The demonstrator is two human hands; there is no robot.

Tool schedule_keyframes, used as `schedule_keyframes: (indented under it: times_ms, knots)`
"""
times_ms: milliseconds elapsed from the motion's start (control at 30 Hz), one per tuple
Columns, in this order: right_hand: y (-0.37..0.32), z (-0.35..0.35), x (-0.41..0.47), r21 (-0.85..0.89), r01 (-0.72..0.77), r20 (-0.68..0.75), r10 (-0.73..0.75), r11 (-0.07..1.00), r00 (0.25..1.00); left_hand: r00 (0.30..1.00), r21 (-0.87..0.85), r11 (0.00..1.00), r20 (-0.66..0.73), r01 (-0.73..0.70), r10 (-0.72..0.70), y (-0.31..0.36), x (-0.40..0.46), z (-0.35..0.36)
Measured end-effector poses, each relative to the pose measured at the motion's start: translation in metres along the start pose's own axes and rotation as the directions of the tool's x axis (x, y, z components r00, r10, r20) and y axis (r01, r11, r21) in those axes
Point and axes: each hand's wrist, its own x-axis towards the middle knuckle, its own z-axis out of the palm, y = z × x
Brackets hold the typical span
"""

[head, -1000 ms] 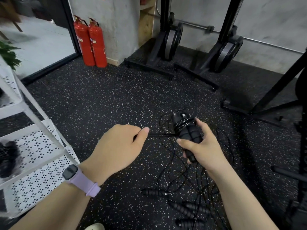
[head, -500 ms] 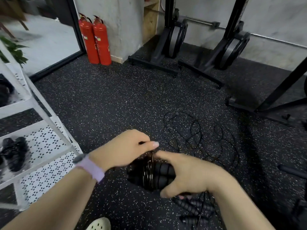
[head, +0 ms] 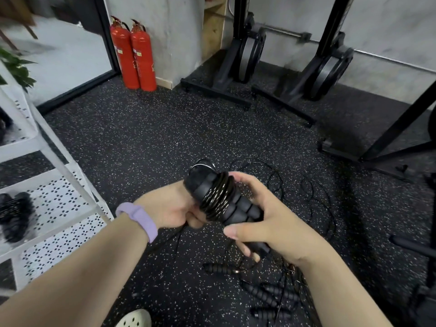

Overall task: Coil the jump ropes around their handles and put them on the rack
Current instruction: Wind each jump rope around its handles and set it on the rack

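Jump rope handles (head: 221,199) wrapped in cord, gripped in my right hand (head: 271,223); my left hand (head: 169,208) pinching cord underneath.

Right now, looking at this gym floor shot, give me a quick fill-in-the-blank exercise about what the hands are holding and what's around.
1. The black cord is wound around the paired handles that the right hand grips, while the left hand touches them from the ____ side.
2. Two ____ fire extinguishers stand by the wall.
3. The band on the left wrist is ____.
4. The rack with perforated shelves is ____.

Missing words: left; red; purple; white
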Motion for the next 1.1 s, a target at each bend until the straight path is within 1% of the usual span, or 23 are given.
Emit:
schedule_keyframes:
  times_ms: [67, 133, 267, 400, 467, 533, 567, 600, 633, 667, 700, 733, 833, 867, 967, 1000, 1033, 1100]
  knots:
    - [-0.001, -0.002, 0.002, 0.054, 0.053, -0.003, -0.052, 0.997, 0.999, 0.997, -0.044, 0.996, -0.035, -0.074, 0.073, -0.002, 0.003, 0.009]
    - [-0.003, -0.002, 0.003, 0.107, 0.104, 0.027, -0.108, 0.989, 0.994, 0.988, -0.089, 0.988, -0.094, -0.127, 0.119, -0.003, 0.007, 0.014]
    - [-0.004, 0.000, 0.003, 0.118, 0.122, 0.075, -0.132, 0.985, 0.988, 0.966, -0.065, 0.987, -0.224, -0.148, 0.130, -0.007, 0.006, 0.019]
    - [-0.002, 0.006, 0.003, 0.141, 0.128, 0.067, -0.139, 0.982, 0.988, 0.941, -0.050, 0.985, -0.305, -0.167, 0.144, -0.007, -0.001, 0.020]
    - [0.000, 0.007, 0.004, 0.147, 0.141, 0.048, -0.150, 0.979, 0.988, 0.933, -0.039, 0.989, -0.339, -0.141, 0.120, -0.003, -0.005, 0.022]
    - [0.000, 0.005, 0.006, 0.159, 0.150, -0.006, -0.151, 0.976, 0.989, 0.924, -0.010, 0.997, -0.377, -0.074, 0.065, 0.001, -0.007, 0.023]
    - [0.000, 0.003, 0.006, 0.167, 0.154, -0.047, -0.148, 0.974, 0.988, 0.913, 0.037, 0.999, -0.404, -0.037, 0.049, 0.002, -0.008, 0.023]
    - [0.000, 0.001, 0.007, 0.172, 0.161, -0.090, -0.147, 0.972, 0.985, 0.895, 0.147, 0.989, -0.441, -0.003, 0.068, 0.001, -0.009, 0.022]
    - [-0.001, 0.000, 0.007, 0.175, 0.168, -0.131, -0.146, 0.970, 0.981, 0.869, 0.317, 0.948, -0.478, 0.036, 0.127, -0.002, -0.010, 0.020]
    - [-0.002, -0.002, 0.006, 0.178, 0.171, -0.165, -0.142, 0.969, 0.976, 0.838, 0.502, 0.862, -0.502, 0.078, 0.216, -0.006, -0.010, 0.019]
    - [-0.003, -0.004, 0.006, 0.177, 0.169, -0.190, -0.134, 0.970, 0.973, 0.807, 0.643, 0.757, -0.505, 0.115, 0.306, -0.008, -0.012, 0.018]
    - [-0.003, -0.005, 0.006, 0.169, 0.164, -0.204, -0.128, 0.972, 0.970, 0.786, 0.718, 0.682, -0.497, 0.136, 0.367, -0.010, -0.014, 0.018]
    - [-0.002, -0.006, 0.007, 0.126, 0.158, -0.247, -0.123, 0.979, 0.961, 0.782, 0.790, 0.594, -0.464, 0.153, 0.416, -0.010, -0.017, 0.020]
    - [-0.001, -0.005, 0.007, 0.112, 0.158, -0.274, -0.123, 0.981, 0.954, 0.773, 0.821, 0.546, -0.454, 0.170, 0.443, -0.011, -0.017, 0.019]
    - [0.000, -0.007, 0.008, 0.068, 0.156, -0.405, -0.115, 0.985, 0.907, 0.692, 0.902, 0.350, -0.421, 0.252, 0.586, -0.011, -0.020, 0.012]
    - [0.000, -0.009, 0.008, 0.055, 0.153, -0.450, -0.112, 0.987, 0.886, 0.676, 0.915, 0.310, -0.401, 0.260, 0.618, -0.011, -0.022, 0.010]
    - [0.001, -0.012, 0.008, 0.031, 0.143, -0.488, -0.110, 0.989, 0.866, 0.676, 0.931, 0.275, -0.365, 0.242, 0.640, -0.010, -0.022, 0.008]
    - [0.003, -0.016, 0.007, -0.058, 0.092, -0.537, -0.108, 0.994, 0.836, 0.718, 0.965, 0.190, -0.261, 0.180, 0.646, -0.007, -0.025, 0.007]
